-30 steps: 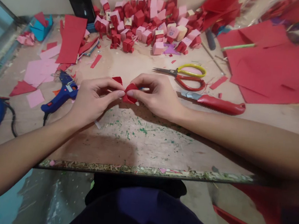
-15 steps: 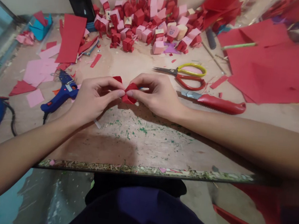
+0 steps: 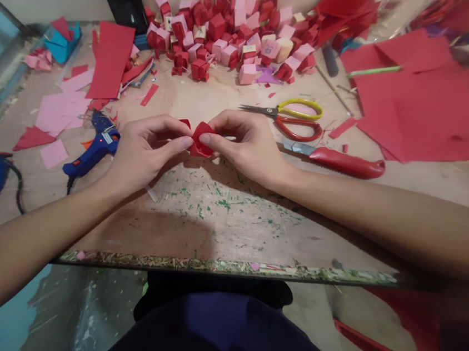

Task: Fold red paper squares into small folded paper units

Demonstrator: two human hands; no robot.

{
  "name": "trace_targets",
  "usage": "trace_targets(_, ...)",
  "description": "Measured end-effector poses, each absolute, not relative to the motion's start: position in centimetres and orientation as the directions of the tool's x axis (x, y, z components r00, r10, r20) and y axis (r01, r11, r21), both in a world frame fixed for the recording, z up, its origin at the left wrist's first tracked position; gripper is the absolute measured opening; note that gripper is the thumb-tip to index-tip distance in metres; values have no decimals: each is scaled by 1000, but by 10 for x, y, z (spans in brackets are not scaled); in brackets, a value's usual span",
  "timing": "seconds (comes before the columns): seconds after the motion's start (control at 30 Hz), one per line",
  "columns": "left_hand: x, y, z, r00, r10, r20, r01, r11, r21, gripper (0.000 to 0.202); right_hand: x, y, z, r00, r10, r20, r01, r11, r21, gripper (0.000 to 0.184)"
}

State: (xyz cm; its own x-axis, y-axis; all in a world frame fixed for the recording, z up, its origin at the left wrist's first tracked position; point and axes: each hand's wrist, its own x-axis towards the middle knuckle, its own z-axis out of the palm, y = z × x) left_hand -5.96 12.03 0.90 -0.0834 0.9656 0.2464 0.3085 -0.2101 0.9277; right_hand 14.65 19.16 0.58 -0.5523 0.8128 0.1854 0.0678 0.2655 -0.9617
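Both my hands meet over the middle of the wooden table (image 3: 212, 223). My left hand (image 3: 145, 152) and my right hand (image 3: 246, 146) pinch a small folded red paper piece (image 3: 202, 140) between thumbs and fingertips, just above the tabletop. A corner of red paper pokes out above my left fingers. Part of the piece is hidden by my fingers.
A blue glue gun (image 3: 92, 149) lies left of my left hand. Scissors (image 3: 293, 117) and a red-handled knife (image 3: 336, 161) lie right of my right hand. A heap of red and pink paper cubes (image 3: 232, 35) sits at the back. Red sheets (image 3: 426, 106) cover the right; pink scraps (image 3: 60, 112) the left.
My hands with the red piece have shifted slightly up and away from me; the piece has turned a little between my fingers. Nothing else moved.
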Motion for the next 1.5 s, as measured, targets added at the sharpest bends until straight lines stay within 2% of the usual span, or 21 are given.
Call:
trace_targets(0.23, -56, 118, 12, -71, 967, 244, 333, -208, 920, 29, 146, 189, 4, -572, 793, 209, 58, 294, -954, 20)
trace_targets(0.37, -58, 119, 12, -110, 948, 298, 374, -238, 896, 25, 147, 189, 6, -577, 797, 177, 54, 254, -966, 26)
trace_targets(0.57, -63, 120, 10, -167, 942, 291, 366, -215, 906, 20, 147, 191, 4, -537, 827, 164, -28, 177, -984, 31)
trace_targets(0.7, -63, 120, 7, -170, 943, 285, 308, -224, 924, 14, 147, 190, 4, -537, 811, 232, -49, 245, -968, 22)
trace_targets(0.83, -62, 122, 5, -152, 928, 341, 308, -283, 908, 15, 147, 189, 4, -562, 766, 312, -71, 331, -941, 19)
trace_targets(1.03, -63, 123, 4, -111, 931, 348, 331, -296, 896, 13, 148, 185, 8, -586, 743, 325, -9, 394, -919, 11)
trace_targets(1.3, -63, 124, 3, -57, 921, 385, 376, -338, 863, 17, 150, 185, 8, -607, 723, 331, 66, 461, -885, 12)
trace_targets(1.5, -60, 120, 6, -39, 952, 303, 342, -272, 900, 13, 150, 183, 7, -544, 761, 354, 85, 470, -879, 8)
